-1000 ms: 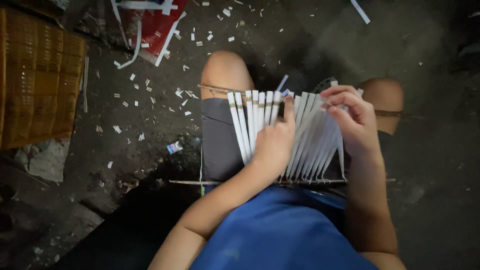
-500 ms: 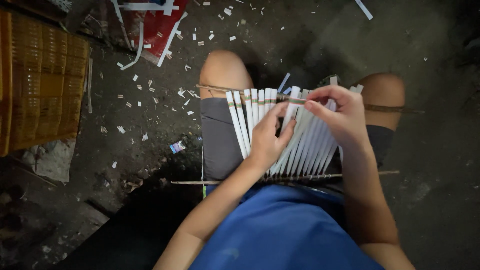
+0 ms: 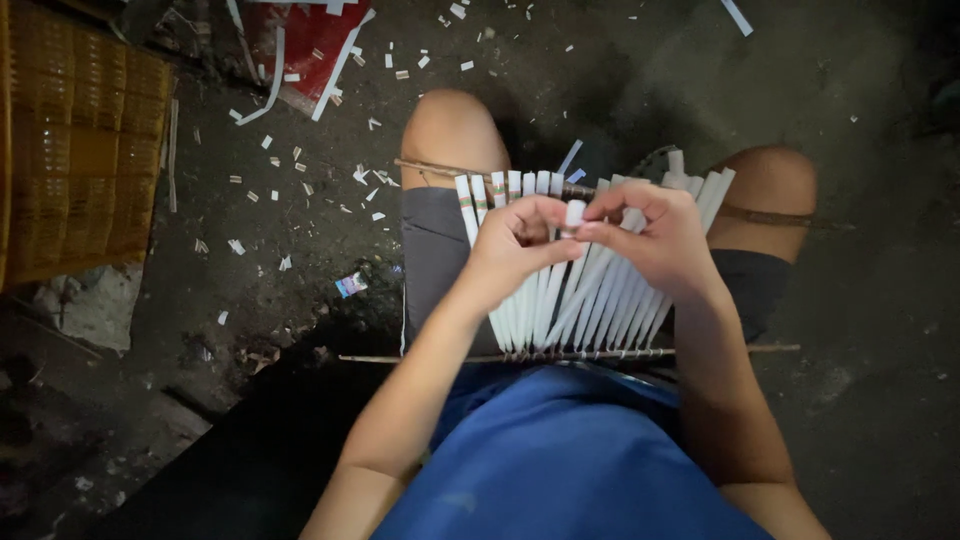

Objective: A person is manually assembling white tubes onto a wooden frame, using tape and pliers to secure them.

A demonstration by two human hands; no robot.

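A row of white paper tubes [image 3: 600, 300] lies across my lap, threaded side by side on a thin stick [image 3: 420, 357] near my waist and a second stick [image 3: 430, 170] by my knees. My left hand [image 3: 515, 250] and my right hand [image 3: 650, 235] meet over the middle of the row. Both pinch the top end of one white tube [image 3: 575, 213] between fingertips. The tubes fan out slightly to the right. I sit on the ground in grey shorts and a blue shirt, knees apart.
A yellow woven basket [image 3: 75, 150] stands at the left. A red sheet with white strips [image 3: 310, 45] lies at the top. Small white paper scraps [image 3: 300, 170] are scattered over the dark ground. A broken slab [image 3: 85, 305] sits below the basket.
My right hand has moved left from the right edge of the row toward the middle. My left hand has lifted, and both now pinch one tube's end.
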